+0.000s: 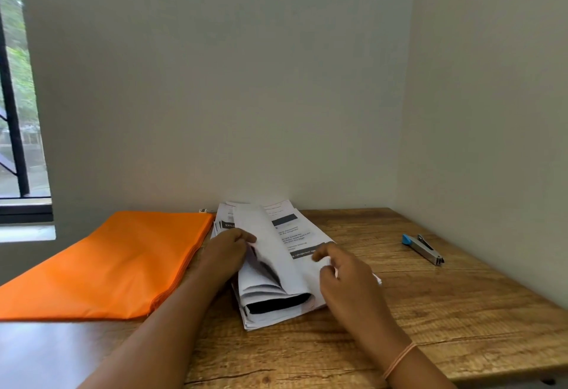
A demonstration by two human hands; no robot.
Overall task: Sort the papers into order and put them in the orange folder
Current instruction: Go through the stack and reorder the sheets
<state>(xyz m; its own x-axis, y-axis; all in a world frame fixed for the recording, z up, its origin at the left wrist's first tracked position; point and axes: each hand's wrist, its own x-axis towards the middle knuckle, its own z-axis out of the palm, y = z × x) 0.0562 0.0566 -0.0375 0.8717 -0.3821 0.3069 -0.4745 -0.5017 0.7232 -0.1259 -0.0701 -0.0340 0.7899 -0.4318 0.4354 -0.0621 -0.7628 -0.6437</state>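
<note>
Two hands worked one stack. Far left was a window [18, 96]; below it the folder [107, 265] lay flat on the table [461, 327], its right edge just beside the papers [276, 271]. The left hand [226, 253] was curled round a sheaf of leaves bent over from the stack, thumb on top, holding them up in a loose roll. The papers sat mid-table, their far end close to the wall, the sheets unevenly fanned. The right hand [341, 268] lay on the open printed page with its fingers bent. I could not tell whether they pinched a sheet or merely rested there. Well apart to the right lay a stapler [422, 248].

The sheets looked light and limp, likely to slide over one another, so I'd take each by a free edge or corner with the other hand steadying the pile. The folder seemed soft and would probably sag, so it was best held near its opening.
</note>
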